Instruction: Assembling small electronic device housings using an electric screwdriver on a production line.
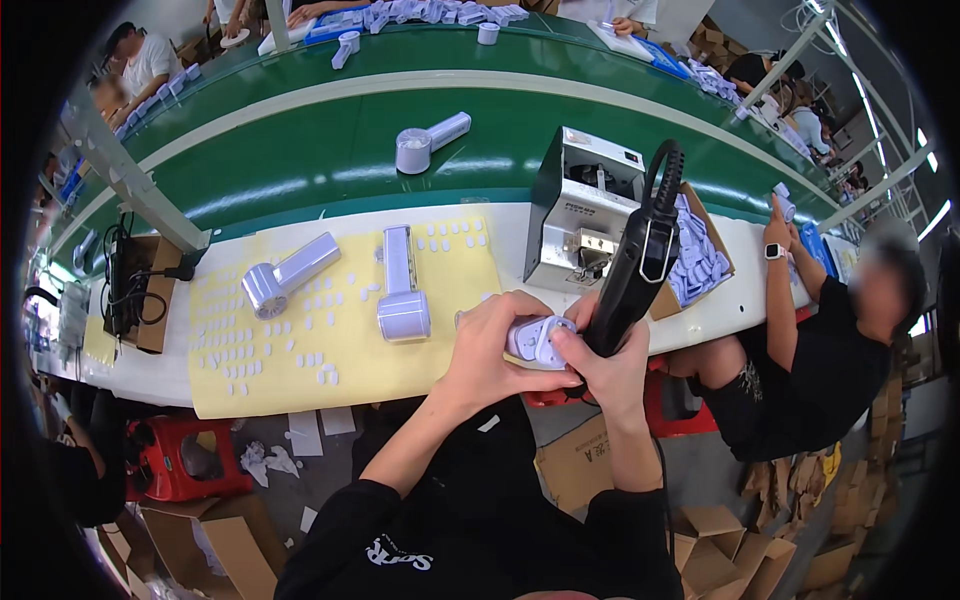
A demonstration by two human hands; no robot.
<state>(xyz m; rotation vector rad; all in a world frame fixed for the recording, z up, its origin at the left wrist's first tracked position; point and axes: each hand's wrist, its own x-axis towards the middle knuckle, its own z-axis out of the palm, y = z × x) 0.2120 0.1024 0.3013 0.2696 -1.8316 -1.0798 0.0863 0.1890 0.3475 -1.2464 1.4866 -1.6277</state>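
My left hand is closed around a pale lavender plastic housing. My right hand grips a black electric screwdriver, its corded end tilted up and away, while the thumb presses on the housing. The screwdriver's tip is hidden. Just beyond my hands stands a metal screw feeder. Left of my hands, a lavender handheld device lies on a yellow sheet; a second such device lies farther left. Rows of small white oval pieces dot the sheet.
A green conveyor runs behind the table, carrying another lavender device. To the right is a cardboard box of lavender parts. A co-worker sits at the right. A box with black cables stands at the left end.
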